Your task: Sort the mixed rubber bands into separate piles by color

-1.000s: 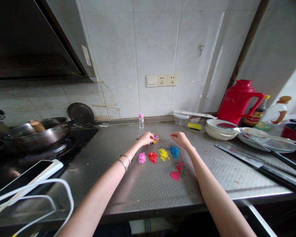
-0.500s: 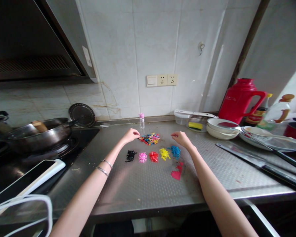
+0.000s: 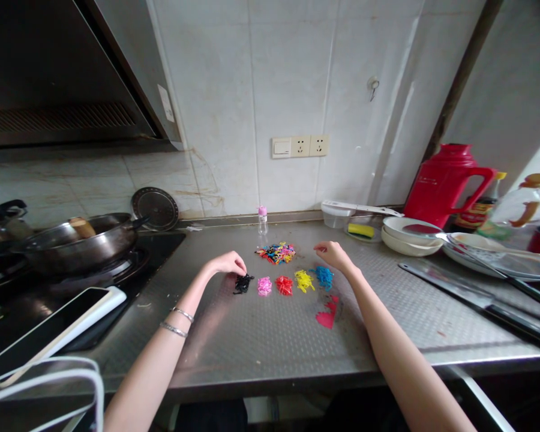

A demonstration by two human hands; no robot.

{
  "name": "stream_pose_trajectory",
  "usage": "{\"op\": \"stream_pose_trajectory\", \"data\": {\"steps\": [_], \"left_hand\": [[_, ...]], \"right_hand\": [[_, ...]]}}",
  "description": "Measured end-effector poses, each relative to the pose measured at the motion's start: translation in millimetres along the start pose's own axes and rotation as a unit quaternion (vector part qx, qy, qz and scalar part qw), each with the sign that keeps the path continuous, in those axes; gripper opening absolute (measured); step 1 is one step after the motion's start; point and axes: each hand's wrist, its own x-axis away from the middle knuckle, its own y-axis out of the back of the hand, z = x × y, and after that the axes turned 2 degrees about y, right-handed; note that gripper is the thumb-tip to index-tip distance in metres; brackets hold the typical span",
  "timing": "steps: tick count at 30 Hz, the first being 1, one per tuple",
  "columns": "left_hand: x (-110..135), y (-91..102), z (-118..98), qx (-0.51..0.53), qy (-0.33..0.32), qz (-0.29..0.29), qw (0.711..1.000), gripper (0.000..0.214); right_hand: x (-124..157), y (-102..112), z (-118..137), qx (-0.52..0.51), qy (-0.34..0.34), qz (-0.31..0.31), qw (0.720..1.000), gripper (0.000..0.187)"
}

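A mixed heap of small coloured bands (image 3: 276, 252) lies on the steel counter (image 3: 270, 336). In front of it sit separate little piles in a row: black (image 3: 242, 283), pink (image 3: 264, 286), red (image 3: 284, 285), yellow (image 3: 303, 280) and blue (image 3: 324, 276). My left hand (image 3: 227, 264) hovers with fingers pinched together right at the black pile. My right hand (image 3: 333, 254) rests curled just right of the mixed heap, above the blue pile; what its fingers hold is too small to name.
A pink scrap (image 3: 326, 315) lies near the piles, a small pink-capped bottle (image 3: 263, 219) behind them. A wok (image 3: 78, 240) and phone (image 3: 49, 330) are at left. Bowls (image 3: 407, 233), a red thermos jug (image 3: 445, 183) and a long knife (image 3: 477, 297) are at right.
My left hand drew back from the mixed heap, moving left and toward me, and now sits at the black pile. My right hand has hardly moved.
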Motion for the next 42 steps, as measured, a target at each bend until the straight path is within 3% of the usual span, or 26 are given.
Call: {"op": "stream_pose_trajectory", "data": {"steps": [5, 11, 15, 20, 32, 42], "left_hand": [[-1, 1.2, 3, 0.031, -0.016, -0.038, 0.999, 0.027], [5, -0.4, -3, 0.036, 0.005, -0.1, 0.994, 0.03], [4, -2.8, -4, 0.046, 0.014, -0.126, 0.991, 0.03], [1, -5.6, -4, 0.049, 0.013, -0.14, 0.989, 0.029], [-11, -10.5, 16, 0.043, -0.009, -0.139, 0.989, 0.035], [-14, -12.9, 21, 0.041, -0.019, -0.13, 0.991, 0.034]], "right_hand": [[-1, -10, 15, -0.019, 0.023, 0.012, 0.999, 0.03], [2, -29, 46, -0.011, 0.065, 0.073, 0.995, 0.026], [7, -29, 63, 0.021, 0.099, 0.087, 0.991, 0.023], [12, -27, 78, 0.069, 0.095, 0.086, 0.989, 0.024], [9, -26, 91, 0.108, 0.041, 0.105, 0.988, 0.024], [8, -30, 84, 0.086, 0.061, 0.093, 0.99, 0.018]]}}
